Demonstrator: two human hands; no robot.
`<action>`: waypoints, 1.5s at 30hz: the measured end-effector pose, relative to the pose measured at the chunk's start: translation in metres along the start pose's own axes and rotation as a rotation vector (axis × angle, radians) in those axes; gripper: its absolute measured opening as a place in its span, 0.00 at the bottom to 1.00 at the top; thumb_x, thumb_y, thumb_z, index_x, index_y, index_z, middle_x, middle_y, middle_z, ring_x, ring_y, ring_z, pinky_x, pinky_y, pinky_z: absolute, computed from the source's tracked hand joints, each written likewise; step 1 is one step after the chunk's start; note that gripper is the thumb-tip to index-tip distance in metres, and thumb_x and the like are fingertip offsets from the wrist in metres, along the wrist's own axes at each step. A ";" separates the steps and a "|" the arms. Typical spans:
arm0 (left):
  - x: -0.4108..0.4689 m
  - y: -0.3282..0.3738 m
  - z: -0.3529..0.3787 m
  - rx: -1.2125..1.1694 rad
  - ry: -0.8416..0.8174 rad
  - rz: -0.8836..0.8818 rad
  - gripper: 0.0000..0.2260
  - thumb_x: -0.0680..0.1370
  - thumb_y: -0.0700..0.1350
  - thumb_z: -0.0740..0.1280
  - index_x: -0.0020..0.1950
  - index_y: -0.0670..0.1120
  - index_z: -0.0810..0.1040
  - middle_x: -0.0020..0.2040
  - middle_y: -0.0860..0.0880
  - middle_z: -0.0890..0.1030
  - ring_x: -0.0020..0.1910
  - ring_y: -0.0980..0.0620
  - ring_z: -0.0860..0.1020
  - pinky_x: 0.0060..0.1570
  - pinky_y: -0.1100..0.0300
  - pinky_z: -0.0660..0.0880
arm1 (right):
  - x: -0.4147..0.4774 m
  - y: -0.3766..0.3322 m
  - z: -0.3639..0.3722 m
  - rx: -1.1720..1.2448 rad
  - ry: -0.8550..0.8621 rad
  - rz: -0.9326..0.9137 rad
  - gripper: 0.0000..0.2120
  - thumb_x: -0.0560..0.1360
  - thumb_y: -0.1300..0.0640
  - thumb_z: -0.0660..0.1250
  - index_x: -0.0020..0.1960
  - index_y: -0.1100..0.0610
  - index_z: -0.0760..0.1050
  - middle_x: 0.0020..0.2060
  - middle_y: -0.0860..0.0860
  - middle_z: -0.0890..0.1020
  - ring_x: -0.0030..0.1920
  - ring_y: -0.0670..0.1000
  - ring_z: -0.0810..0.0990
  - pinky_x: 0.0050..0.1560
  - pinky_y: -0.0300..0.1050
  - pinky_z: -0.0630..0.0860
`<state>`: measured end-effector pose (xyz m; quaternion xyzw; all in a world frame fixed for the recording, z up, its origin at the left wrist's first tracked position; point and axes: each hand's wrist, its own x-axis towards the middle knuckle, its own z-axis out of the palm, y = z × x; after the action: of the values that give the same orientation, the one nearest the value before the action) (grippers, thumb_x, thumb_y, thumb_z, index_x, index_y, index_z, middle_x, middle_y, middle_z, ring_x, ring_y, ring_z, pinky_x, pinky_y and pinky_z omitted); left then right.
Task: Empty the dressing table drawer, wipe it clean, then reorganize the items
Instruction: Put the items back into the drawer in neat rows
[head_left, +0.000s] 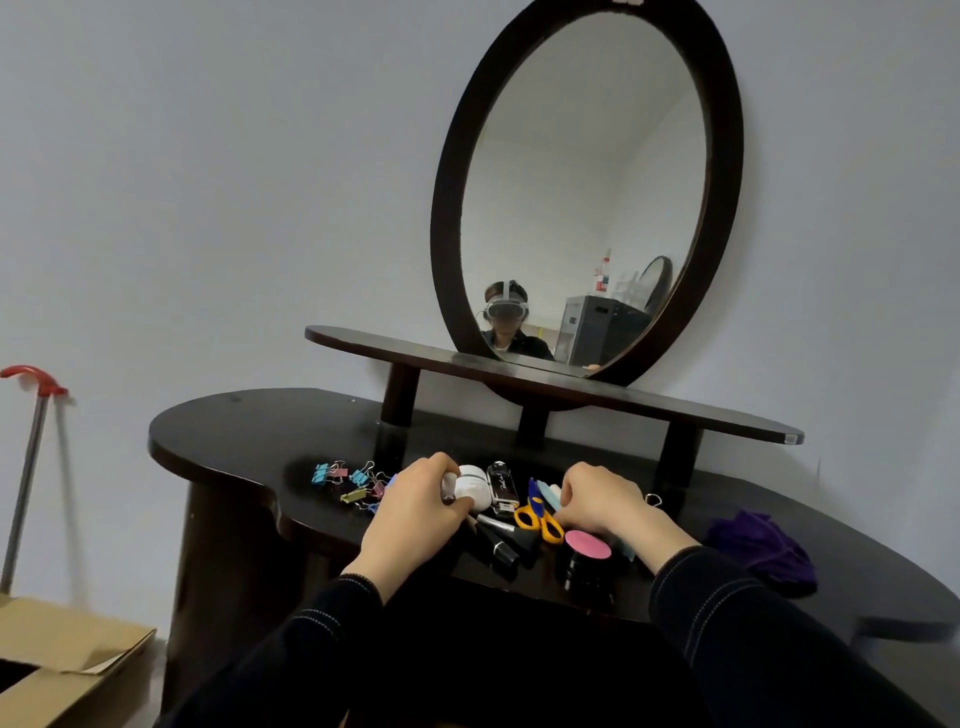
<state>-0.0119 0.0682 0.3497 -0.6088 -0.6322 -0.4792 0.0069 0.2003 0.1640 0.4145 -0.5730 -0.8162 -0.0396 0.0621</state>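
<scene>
Small items lie in a cluster on the dark dressing table top (249, 431). My left hand (415, 506) grips a white round jar (475, 486) and a small bottle beside it. Coloured binder clips (350, 480) lie to its left. My right hand (605, 501) rests with curled fingers on pale items beside the yellow-handled scissors (537, 517); what it holds is hidden. A black case (503, 486), dark lipstick tubes (501, 540) and a black compact with a pink top (587, 545) lie between and below my hands. The drawer is out of sight.
A purple cloth (761, 545) lies on the table at the right. A raised shelf (571, 389) carries an oval mirror (587, 187). A cardboard box (62, 660) sits on the floor at the left, with a red-handled pole (26, 467) against the wall.
</scene>
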 end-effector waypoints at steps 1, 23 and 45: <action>0.000 0.000 0.000 -0.004 0.002 0.003 0.09 0.73 0.48 0.73 0.49 0.52 0.75 0.43 0.55 0.75 0.43 0.59 0.73 0.37 0.69 0.64 | 0.000 -0.001 0.002 0.000 0.010 0.019 0.11 0.73 0.49 0.73 0.47 0.54 0.76 0.41 0.49 0.82 0.42 0.50 0.81 0.42 0.46 0.78; 0.000 0.002 -0.003 -0.021 0.003 -0.011 0.11 0.73 0.49 0.73 0.50 0.55 0.73 0.45 0.57 0.74 0.43 0.61 0.73 0.37 0.70 0.63 | -0.018 0.032 -0.009 -0.050 0.000 0.213 0.11 0.78 0.56 0.64 0.59 0.58 0.72 0.42 0.50 0.78 0.43 0.51 0.80 0.39 0.44 0.73; 0.067 0.077 0.014 0.820 -0.453 -0.186 0.13 0.76 0.55 0.64 0.53 0.48 0.71 0.53 0.46 0.79 0.58 0.41 0.75 0.62 0.45 0.70 | -0.034 0.038 0.036 0.430 0.696 0.216 0.12 0.79 0.44 0.65 0.42 0.50 0.71 0.29 0.44 0.73 0.27 0.42 0.71 0.26 0.40 0.62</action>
<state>0.0385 0.1125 0.4275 -0.5859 -0.8065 -0.0441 0.0657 0.2456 0.1501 0.3739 -0.5815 -0.6716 -0.0529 0.4562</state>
